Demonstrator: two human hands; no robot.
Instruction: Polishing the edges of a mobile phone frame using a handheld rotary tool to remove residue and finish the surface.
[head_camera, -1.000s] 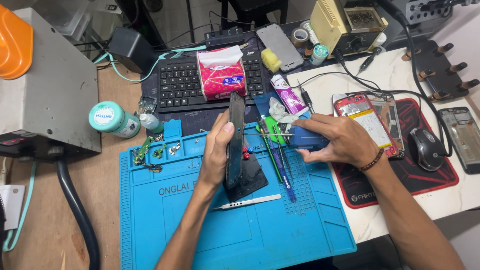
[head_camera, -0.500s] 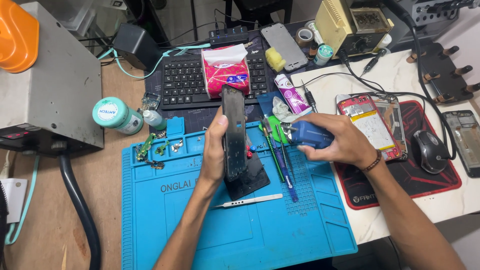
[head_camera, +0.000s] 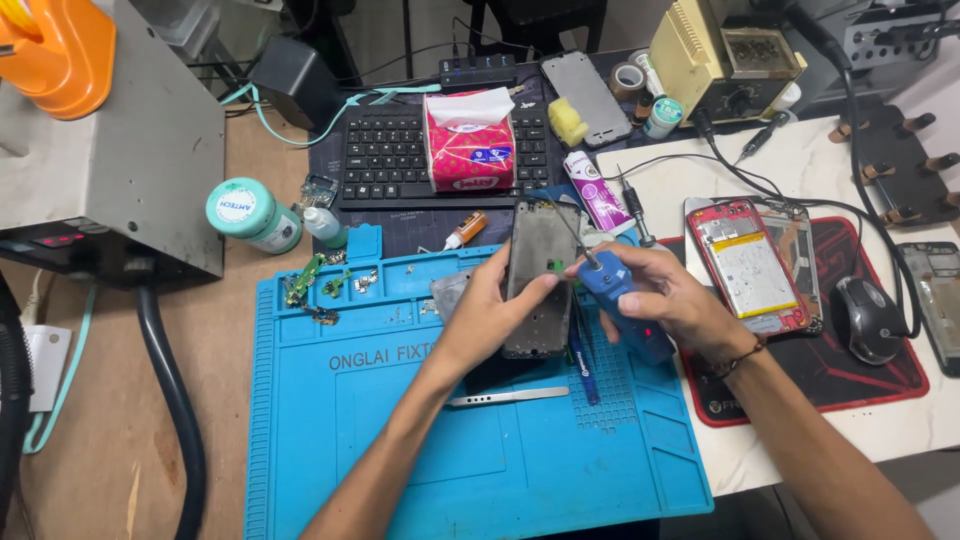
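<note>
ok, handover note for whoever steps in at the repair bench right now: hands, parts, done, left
Left hand: holds the phone frame upright over the blue mat, inner side facing the camera.
Right hand: grips the blue powered driver, its thin bit touching the frame's upper right area.
Parts: small green boards on the mat's top-left trays, metal spudger flat on the mat, opened red phone on the red and black pad to the right.
Done: frame looks stripped, boards out.
Left: whatever the bit is working on; cannot tell what it touches.
</note>
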